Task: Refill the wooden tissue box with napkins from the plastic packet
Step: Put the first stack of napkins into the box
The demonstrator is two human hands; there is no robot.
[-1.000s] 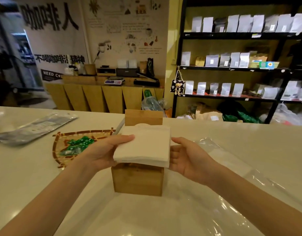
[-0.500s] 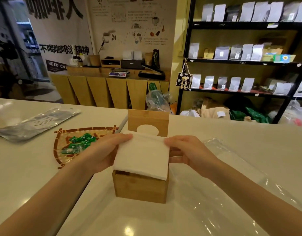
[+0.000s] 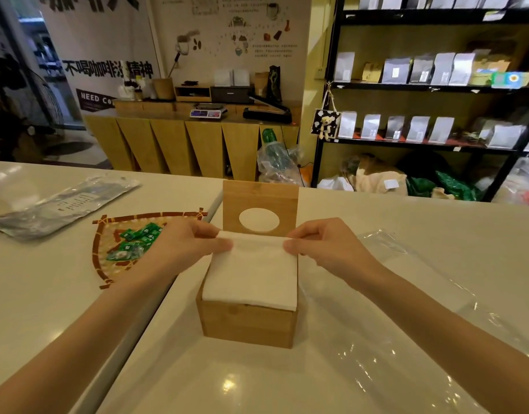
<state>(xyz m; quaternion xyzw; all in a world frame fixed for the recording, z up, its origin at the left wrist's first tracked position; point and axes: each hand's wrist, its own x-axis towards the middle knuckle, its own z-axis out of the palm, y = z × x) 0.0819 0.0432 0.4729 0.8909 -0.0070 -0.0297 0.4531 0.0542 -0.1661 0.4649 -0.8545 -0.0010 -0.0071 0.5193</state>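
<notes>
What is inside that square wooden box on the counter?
A stack of white napkins fills the open square wooden box, pinched by the left hand and right hand. Anything beneath it is hidden.

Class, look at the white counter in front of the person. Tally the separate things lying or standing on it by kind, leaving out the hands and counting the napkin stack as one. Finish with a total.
Wooden tissue box: 1
Stack of white napkins: 1
Woven tray holding green sachets: 1
Clear plastic packet: 1
Silver foil pouch: 1
Total: 5
</notes>
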